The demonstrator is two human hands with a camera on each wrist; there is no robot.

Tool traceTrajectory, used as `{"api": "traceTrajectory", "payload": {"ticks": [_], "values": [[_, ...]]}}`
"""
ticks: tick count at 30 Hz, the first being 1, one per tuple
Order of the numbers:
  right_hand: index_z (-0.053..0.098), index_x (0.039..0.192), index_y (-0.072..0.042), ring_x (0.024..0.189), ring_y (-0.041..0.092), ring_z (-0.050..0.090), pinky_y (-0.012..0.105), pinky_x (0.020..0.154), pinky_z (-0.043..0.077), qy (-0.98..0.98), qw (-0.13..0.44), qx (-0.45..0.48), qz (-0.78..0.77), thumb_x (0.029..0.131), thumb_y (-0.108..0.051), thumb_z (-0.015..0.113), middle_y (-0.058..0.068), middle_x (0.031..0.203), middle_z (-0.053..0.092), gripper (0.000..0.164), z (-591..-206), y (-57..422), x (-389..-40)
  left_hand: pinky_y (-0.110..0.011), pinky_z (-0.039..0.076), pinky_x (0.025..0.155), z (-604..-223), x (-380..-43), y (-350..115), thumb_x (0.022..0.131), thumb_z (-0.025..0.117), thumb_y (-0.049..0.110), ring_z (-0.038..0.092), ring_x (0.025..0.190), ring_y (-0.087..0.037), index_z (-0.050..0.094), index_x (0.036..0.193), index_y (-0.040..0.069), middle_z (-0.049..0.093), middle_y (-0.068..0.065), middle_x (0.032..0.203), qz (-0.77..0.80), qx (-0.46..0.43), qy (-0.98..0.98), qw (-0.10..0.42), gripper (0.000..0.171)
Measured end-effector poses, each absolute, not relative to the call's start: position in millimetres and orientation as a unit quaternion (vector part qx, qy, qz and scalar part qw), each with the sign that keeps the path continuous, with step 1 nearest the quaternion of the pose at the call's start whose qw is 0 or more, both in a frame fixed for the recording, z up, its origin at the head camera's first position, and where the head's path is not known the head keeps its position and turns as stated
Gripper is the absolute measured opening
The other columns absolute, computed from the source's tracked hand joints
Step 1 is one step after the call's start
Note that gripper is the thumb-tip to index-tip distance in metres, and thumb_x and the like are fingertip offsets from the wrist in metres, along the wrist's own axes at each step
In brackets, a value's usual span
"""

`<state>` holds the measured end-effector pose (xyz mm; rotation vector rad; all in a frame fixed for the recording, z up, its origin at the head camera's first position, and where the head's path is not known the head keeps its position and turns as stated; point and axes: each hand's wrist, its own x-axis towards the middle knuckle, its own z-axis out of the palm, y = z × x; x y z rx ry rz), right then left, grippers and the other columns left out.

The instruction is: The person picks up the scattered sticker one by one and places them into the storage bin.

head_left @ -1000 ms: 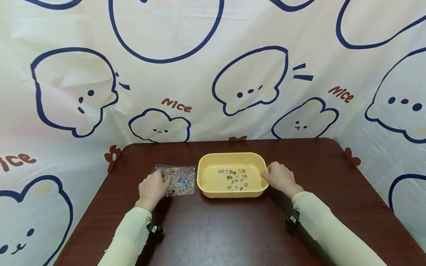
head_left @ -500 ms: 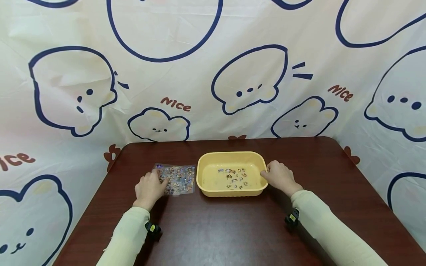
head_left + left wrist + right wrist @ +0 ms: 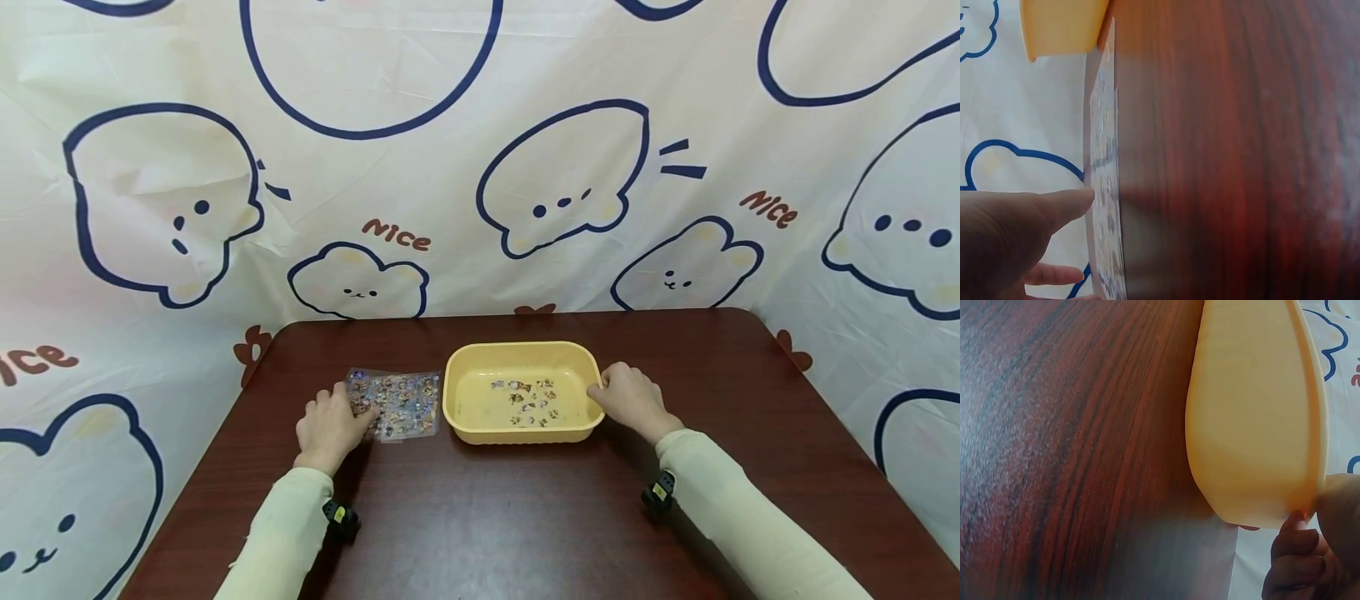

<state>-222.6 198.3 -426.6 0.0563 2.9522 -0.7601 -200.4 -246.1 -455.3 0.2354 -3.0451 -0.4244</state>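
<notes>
Clear sheets printed with many small colourful figures, like sticker sheets (image 3: 408,406), lie stacked flat on the table, left of the yellow plastic basin (image 3: 525,436). My left hand (image 3: 330,425) is at their left edge, fingers fairly straight and spread. In the left wrist view its thumb (image 3: 1072,205) reaches the face of the sheets, while the other fingers stay apart from it. My right hand (image 3: 633,402) pinches the basin's right rim, thumb over it and curled fingers (image 3: 1294,559) below. Small colourful pieces (image 3: 528,407) are scattered on the basin's floor.
The dark red-brown wooden table (image 3: 495,517) has rounded far corners. Behind and beside it hangs a pale cloth (image 3: 450,192) with blue-outlined cartoon figures. Each wrist wears a small black device.
My left hand has shifted left, uncovering more of the sheets, and its fingers have spread. The right hand keeps its hold on the basin, which stays in place.
</notes>
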Motion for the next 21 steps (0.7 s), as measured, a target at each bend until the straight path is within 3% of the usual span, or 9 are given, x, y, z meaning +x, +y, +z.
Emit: {"api": "traceTrajectory", "payload": {"ticks": [10,14,17,21], "values": [[0.047,0.059,-0.015,0.053,0.015,0.050,0.027,0.048,0.036,0.967,0.047,0.022,-0.248,0.090,-0.024,0.060,-0.002,0.055,0.047,0.034,-428.8,198.2,-223.2,-0.065,0.049,0.085,-457.6,-199.7,-249.6,0.089,0.070,0.052,0.054,0.113,-0.057,0.046,0.137,-0.013,0.052,-0.040,0.125,-0.132,0.087,-0.987,0.006,0.084],[0.047,0.059,-0.015,0.053,0.016,0.050,0.027,0.048,0.035,0.967,0.047,0.023,-0.248,0.090,-0.024,0.060,-0.001,0.055,0.046,0.035,-429.1,198.0,-223.1,-0.061,0.051,0.076,-457.9,-199.6,-250.0,0.087,0.071,0.053,0.059,0.101,-0.053,0.061,0.107,-0.008,0.056,-0.036,0.113,-0.137,0.087,-0.987,0.008,0.065],[0.047,0.059,-0.014,0.053,0.016,0.050,0.027,0.048,0.035,0.967,0.047,0.023,-0.248,0.090,-0.024,0.060,-0.001,0.055,0.046,0.035,-428.9,197.9,-223.0,-0.055,0.049,0.065,-457.8,-198.8,-250.5,0.087,0.073,0.051,0.061,0.086,-0.046,0.058,0.079,0.002,0.057,-0.031,0.102,-0.145,0.087,-0.986,0.011,0.051],[0.048,0.060,-0.014,0.053,0.016,0.050,0.027,0.048,0.036,0.968,0.048,0.022,-0.247,0.090,-0.024,0.060,-0.001,0.055,0.046,0.035,-428.5,197.6,-223.1,-0.048,0.046,0.059,-456.7,-198.3,-251.2,0.088,0.074,0.047,0.059,0.076,-0.038,0.053,0.069,0.006,0.058,-0.028,0.095,-0.150,0.088,-0.985,0.012,0.049]]}}
